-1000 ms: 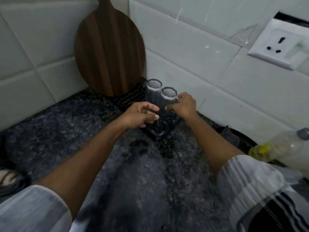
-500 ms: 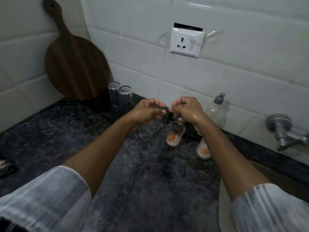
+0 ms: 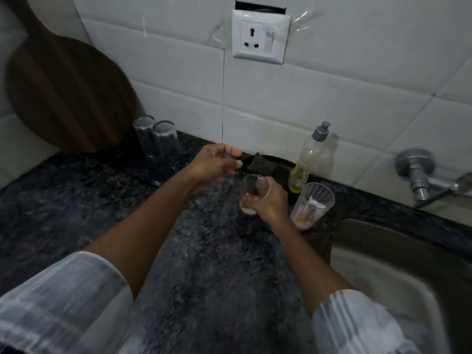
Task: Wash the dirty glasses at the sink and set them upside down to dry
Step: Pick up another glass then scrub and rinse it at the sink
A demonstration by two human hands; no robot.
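Observation:
Two clear glasses (image 3: 155, 139) stand upside down side by side on the dark counter (image 3: 76, 205) near the wall corner. My right hand (image 3: 268, 203) grips a dirty glass (image 3: 254, 186) with whitish and reddish residue, upright on the counter. A second dirty glass (image 3: 313, 205) with orange and white residue stands just right of it. My left hand (image 3: 217, 164) hovers above the counter left of the held glass, fingers loosely curled and holding nothing. The steel sink (image 3: 398, 272) lies at the lower right.
A round wooden board (image 3: 66, 98) leans in the left corner. A dish soap bottle (image 3: 306, 159) and dark sponges (image 3: 260, 164) on a black tray stand by the wall. A tap (image 3: 421, 177) juts from the tiles at right. A wall socket (image 3: 260, 37) is above.
The view swung right from the two upturned glasses toward the sink. Both hands left those glasses; my right hand has closed around a dirty glass.

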